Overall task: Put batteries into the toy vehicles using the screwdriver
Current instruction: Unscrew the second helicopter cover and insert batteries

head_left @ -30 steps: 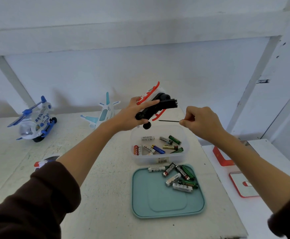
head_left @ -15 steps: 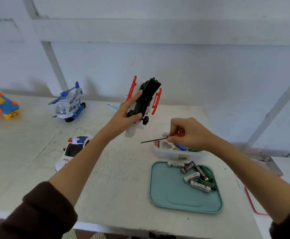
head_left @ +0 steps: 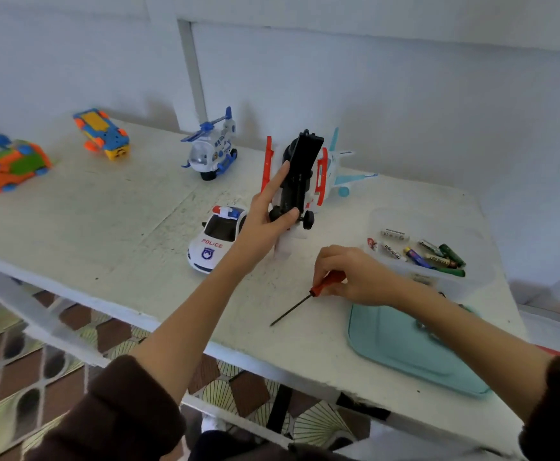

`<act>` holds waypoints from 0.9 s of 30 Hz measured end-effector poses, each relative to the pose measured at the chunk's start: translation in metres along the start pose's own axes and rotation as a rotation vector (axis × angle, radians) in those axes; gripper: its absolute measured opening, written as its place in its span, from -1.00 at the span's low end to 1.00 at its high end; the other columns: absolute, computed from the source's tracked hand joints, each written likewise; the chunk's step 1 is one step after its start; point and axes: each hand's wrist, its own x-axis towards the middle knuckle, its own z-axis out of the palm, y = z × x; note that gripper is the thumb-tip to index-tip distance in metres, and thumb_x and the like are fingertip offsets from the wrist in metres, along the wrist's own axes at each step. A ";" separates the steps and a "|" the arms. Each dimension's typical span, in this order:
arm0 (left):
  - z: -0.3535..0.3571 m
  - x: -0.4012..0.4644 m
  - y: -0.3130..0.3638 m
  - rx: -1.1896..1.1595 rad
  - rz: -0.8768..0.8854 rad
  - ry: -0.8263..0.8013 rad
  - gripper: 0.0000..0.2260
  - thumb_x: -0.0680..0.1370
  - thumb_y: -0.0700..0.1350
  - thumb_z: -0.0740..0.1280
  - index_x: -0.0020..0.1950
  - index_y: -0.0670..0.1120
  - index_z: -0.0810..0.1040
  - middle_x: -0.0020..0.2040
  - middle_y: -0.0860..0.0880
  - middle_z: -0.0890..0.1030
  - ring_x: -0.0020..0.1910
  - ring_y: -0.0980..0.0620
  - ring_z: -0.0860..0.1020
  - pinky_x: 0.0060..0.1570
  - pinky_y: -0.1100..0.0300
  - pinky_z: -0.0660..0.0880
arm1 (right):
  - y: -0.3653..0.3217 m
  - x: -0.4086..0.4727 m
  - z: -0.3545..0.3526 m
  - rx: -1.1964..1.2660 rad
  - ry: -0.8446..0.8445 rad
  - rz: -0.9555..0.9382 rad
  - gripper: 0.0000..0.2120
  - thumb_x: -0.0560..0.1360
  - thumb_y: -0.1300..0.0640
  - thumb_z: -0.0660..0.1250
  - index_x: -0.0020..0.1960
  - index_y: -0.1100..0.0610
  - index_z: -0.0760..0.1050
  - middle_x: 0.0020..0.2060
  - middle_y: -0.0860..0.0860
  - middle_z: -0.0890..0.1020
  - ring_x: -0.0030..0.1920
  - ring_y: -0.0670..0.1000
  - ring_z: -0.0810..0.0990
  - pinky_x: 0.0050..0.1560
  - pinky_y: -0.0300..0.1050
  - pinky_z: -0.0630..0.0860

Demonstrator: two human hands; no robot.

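My left hand (head_left: 267,214) grips a red, white and black toy vehicle (head_left: 300,176), held upright above the table with its black underside facing me. My right hand (head_left: 355,277) holds a red-handled screwdriver (head_left: 308,296) low over the table, its dark shaft pointing down-left. A clear tub (head_left: 471,277) with several batteries (head_left: 435,256) stands right of my right hand. My right forearm crosses a teal lid (head_left: 401,347) at the front right and hides most of what lies on it.
On the white table (head_left: 105,227) sit a police car (head_left: 217,237), a blue-white helicopter (head_left: 212,151), a white and teal plane (head_left: 338,168), and two orange-blue cars (head_left: 104,133) (head_left: 10,164) at the left. The table's front edge runs close below my arms.
The view swung left and down, so more toys show at the left. My right hand dropped with the screwdriver toward the table. My left hand still holds the toy upright.
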 end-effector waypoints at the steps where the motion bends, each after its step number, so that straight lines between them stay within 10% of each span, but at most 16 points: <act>1: 0.000 -0.002 0.000 0.000 0.000 0.012 -0.42 0.61 -0.27 0.25 0.45 0.23 0.11 0.25 0.42 0.24 0.18 0.59 0.27 0.25 0.43 0.34 | 0.002 0.001 0.003 -0.016 0.005 -0.005 -0.88 0.35 0.31 0.44 -0.15 0.16 0.62 -0.17 -0.05 0.52 -0.17 -0.18 0.44 -0.11 -0.33 0.44; 6: 0.003 -0.005 -0.001 0.049 -0.003 0.028 -0.41 0.61 -0.22 0.25 0.46 0.26 0.06 0.23 0.46 0.21 0.19 0.56 0.21 0.31 0.28 0.20 | 0.004 0.000 0.008 -0.064 0.002 0.003 -0.86 0.34 0.30 0.45 -0.12 0.16 0.62 -0.13 0.00 0.55 -0.09 -0.01 0.48 0.00 -0.02 0.48; 12: 0.007 -0.006 0.000 0.057 -0.004 0.030 -0.42 0.62 -0.16 0.26 0.48 0.28 0.06 0.29 0.22 0.24 0.27 0.29 0.21 0.29 0.20 0.17 | 0.003 -0.013 -0.009 -0.047 0.111 -0.018 -0.73 0.37 0.34 0.43 0.05 0.14 0.61 -0.05 -0.01 0.58 -0.09 -0.10 0.50 -0.01 -0.39 0.40; 23: 0.034 0.001 0.005 -0.069 0.021 -0.011 -0.44 0.62 -0.26 0.22 0.51 0.14 0.12 0.22 0.38 0.24 0.03 0.69 0.29 -0.05 0.64 0.33 | 0.030 -0.091 -0.048 -0.151 0.091 0.127 -0.79 0.26 0.42 0.48 -0.19 0.17 0.67 -0.34 -0.08 0.57 -0.31 -0.24 0.45 -0.22 -0.54 0.31; 27: 0.039 0.001 0.005 -0.061 0.025 -0.013 -0.44 0.63 -0.25 0.21 0.52 0.14 0.09 0.22 0.38 0.24 0.02 0.69 0.28 -0.05 0.67 0.31 | 0.038 -0.112 -0.042 -0.211 0.143 0.187 -0.77 0.24 0.40 0.50 -0.14 0.20 0.66 -0.27 0.11 0.59 -0.30 -0.06 0.46 -0.19 -0.24 0.38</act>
